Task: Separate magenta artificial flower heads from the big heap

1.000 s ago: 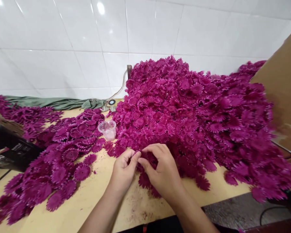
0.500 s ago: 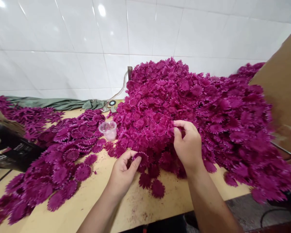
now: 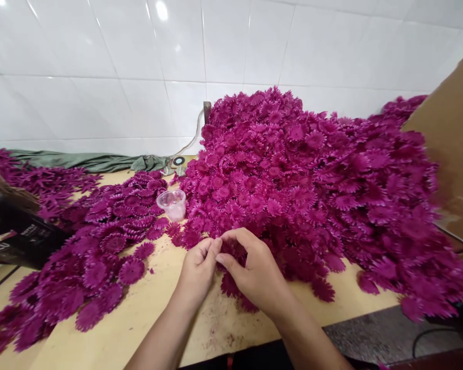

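Note:
My left hand [image 3: 198, 262] is closed in a pinch, its thumb and forefinger tips meeting the tips of my right hand. Half a second earlier a purple flower showed in its pinch; my fingers now mostly hide it. My right hand [image 3: 254, 267] is also closed, thumb and forefinger curved toward the same spot, and what lies between its tips cannot be made out. Behind both hands rises a large heap of purple flower heads [image 3: 262, 164] with toothed petals. A few loose ones lie on the table [image 3: 165, 277] under my right hand.
A clear plastic cup [image 3: 173, 205] with whitish contents stands left of the heap. Further left lies a spread of flat purple flowers [image 3: 111, 244], beside a black printed box [image 3: 19, 231]. Cardboard [image 3: 447, 133] stands at the right. A green cloth [image 3: 81, 160] runs along the tiled wall.
My right hand has come down and left from the heap to meet my left hand at the fingertips. My left hand has barely moved. A loose flower now shows right of my right hand.

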Available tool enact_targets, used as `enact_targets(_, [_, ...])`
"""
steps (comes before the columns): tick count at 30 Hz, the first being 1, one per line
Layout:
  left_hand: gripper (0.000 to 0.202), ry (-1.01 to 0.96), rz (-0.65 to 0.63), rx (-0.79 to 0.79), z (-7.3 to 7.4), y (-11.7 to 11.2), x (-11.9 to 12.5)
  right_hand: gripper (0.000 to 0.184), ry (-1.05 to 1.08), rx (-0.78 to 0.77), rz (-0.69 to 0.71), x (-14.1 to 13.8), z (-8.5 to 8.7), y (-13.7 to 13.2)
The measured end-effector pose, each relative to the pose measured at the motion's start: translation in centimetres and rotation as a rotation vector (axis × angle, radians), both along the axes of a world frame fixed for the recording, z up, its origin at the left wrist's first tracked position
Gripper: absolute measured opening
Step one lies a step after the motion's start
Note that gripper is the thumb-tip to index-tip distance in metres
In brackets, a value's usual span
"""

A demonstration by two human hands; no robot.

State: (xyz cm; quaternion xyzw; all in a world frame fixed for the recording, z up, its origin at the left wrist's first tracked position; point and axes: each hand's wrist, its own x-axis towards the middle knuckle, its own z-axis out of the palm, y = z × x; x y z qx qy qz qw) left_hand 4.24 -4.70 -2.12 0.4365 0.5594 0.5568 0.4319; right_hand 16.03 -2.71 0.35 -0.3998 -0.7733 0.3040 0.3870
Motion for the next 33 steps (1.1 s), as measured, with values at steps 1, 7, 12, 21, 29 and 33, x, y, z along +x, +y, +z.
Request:
enact_targets(1, [0.046, -0.003, -0.018, -0.003, 0.1, -0.1, 0.1, 0.015, 0.003, 0.02, -0.016, -0.1, -0.1, 0.0])
enact_targets(7, [0.033, 0.068, -0.056, 0.042, 0.9, -0.3, 0.3, 0.021, -0.01, 0.214, -0.316, 0.3, 0.2, 2.2])
enact_targets(12, [0.038, 0.113, 0.059, 0.07, 0.9, -0.4, -0.5, 0.023, 0.027, 0.386, -0.578, 2.7, 1.7, 5.2])
enact_targets(21, [0.048, -0.003, 0.064, 0.036, 0.8, 0.0, -0.1, 0.008, 0.137, -0.18, 0.1, -0.6, 0.5, 0.1])
enact_targets(29, [0.033, 0.092, -0.036, 0.093, 0.9, -0.5, -0.3, 0.01, 0.272, 0.03, -0.383, 1.4, 0.5, 4.0])
enact_targets(33, [0.026, 0.028, -0.017, 0.07, 0.9, -0.4, -0.5, 0.027, 0.137, 0.316, -0.481, 2.6, 1.3, 4.4])
